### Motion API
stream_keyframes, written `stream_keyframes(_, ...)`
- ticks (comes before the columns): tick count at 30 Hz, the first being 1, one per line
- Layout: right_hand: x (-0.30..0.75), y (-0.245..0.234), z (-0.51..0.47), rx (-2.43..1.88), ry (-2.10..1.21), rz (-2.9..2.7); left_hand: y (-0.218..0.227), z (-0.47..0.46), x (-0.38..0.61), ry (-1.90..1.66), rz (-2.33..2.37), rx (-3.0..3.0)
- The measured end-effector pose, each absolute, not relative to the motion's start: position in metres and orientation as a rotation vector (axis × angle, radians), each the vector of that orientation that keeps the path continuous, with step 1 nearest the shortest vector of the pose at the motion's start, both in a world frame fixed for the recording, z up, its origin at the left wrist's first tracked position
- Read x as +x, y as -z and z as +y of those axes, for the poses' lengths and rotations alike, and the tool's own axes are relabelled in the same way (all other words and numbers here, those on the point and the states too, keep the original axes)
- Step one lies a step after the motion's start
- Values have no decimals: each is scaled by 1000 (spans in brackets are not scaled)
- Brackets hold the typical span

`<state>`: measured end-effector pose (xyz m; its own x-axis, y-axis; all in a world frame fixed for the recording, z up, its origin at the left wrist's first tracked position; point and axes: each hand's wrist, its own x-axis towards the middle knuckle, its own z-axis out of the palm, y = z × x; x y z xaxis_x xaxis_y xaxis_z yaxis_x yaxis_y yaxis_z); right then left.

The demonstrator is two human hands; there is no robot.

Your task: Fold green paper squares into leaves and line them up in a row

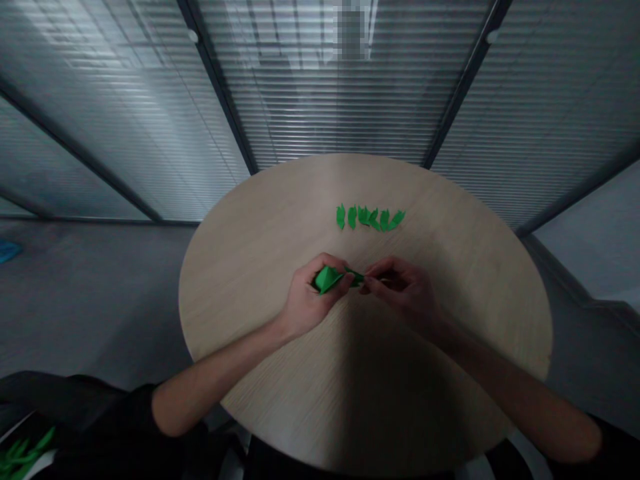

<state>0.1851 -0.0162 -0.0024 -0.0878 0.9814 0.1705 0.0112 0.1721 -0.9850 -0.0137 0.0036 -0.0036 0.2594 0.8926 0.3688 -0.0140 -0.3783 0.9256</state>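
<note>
Over the middle of the table, my left hand [316,290] is closed around a green folded paper piece [327,279] with a pointed, faceted shape. A narrow green tip sticks out past its thumb toward the right. My right hand [400,283] pinches the end of that tip between thumb and fingers; whether the tip is a separate piece I cannot tell. Beyond both hands, several small green folded paper pieces [385,220] lie in a row on the tabletop, some touching or overlapping.
The round wooden table [240,220] stands close to a glass partition with blinds [340,100]. At the lower left, more green pieces [25,457] lie beside something white, partly cut off. A blue object [9,251] is on the floor at far left.
</note>
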Motion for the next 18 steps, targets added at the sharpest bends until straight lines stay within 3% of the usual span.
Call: stream_keyframes(18, 184, 2, -17, -1104, -1163, -1447, 3, 3, -14, -1233, 818, 1670)
